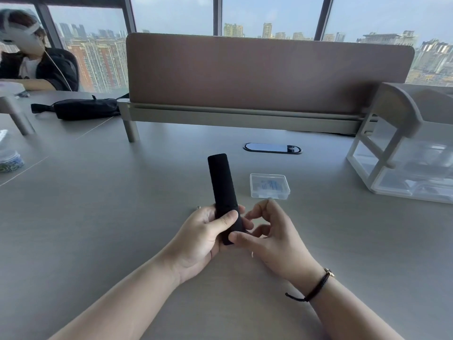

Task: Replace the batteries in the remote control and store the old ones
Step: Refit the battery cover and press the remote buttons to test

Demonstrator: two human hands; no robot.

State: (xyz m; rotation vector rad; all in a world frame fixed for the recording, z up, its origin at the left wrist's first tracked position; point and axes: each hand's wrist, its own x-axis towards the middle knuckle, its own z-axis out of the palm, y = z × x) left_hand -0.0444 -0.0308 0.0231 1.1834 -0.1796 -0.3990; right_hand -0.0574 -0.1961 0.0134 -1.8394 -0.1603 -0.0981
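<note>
A long black remote control [222,182] is held above the grey table, its far end pointing away from me. My left hand [207,235] is wrapped around its near end, thumb across the top. My right hand [266,231] sits just to the right, thumb pressed on the remote's near tip, fingers curled and holding nothing else. A small clear plastic box [269,185] with its lid shut lies on the table beyond my right hand; something pale blue shows inside. No loose batteries are visible.
A brown desk divider [267,72] crosses the back. An oval cable port [272,147] sits in the table [122,204]. A clear drawer organiser [404,163] stands at right. A black pouch [84,108] lies far left, near another seated person [36,67].
</note>
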